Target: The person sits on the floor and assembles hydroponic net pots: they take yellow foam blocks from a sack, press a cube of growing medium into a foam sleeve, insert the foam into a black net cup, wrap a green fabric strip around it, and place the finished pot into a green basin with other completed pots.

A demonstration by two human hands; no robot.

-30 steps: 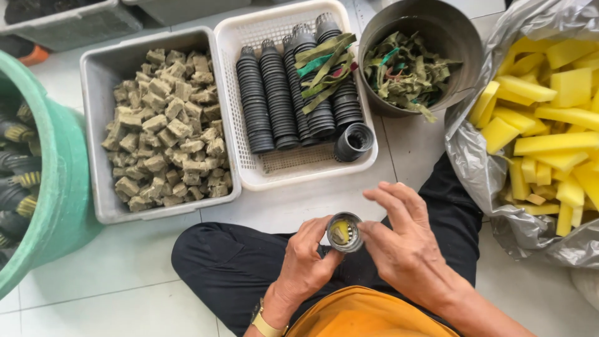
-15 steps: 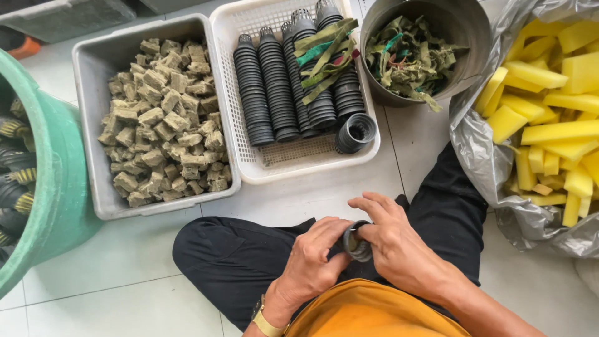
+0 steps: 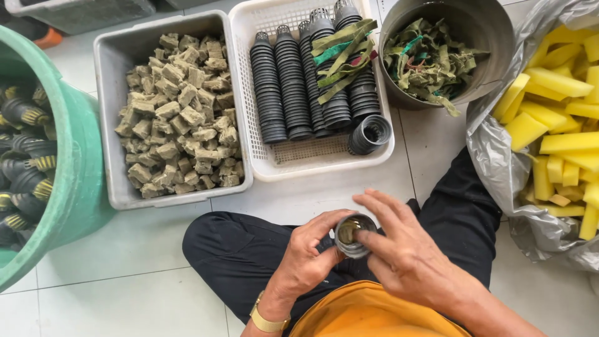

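Observation:
A small black net pot sits between both hands above my crossed legs; something yellowish-green shows inside it. My left hand wraps the pot from the left side. My right hand rests over its right rim, fingers spread toward the pot's mouth. I sit on a white tiled floor in black trousers and an orange top.
A grey tub of brownish-green cubes lies ahead left. A white basket holds stacked black pots and green strips. A grey bucket contains green scraps, a plastic bag holds yellow foam pieces, and a green tub stands far left.
Both hands stay on the pot. The pot's open mouth, turned away half a second ago, faces up again, and the right fingers have spread over its rim.

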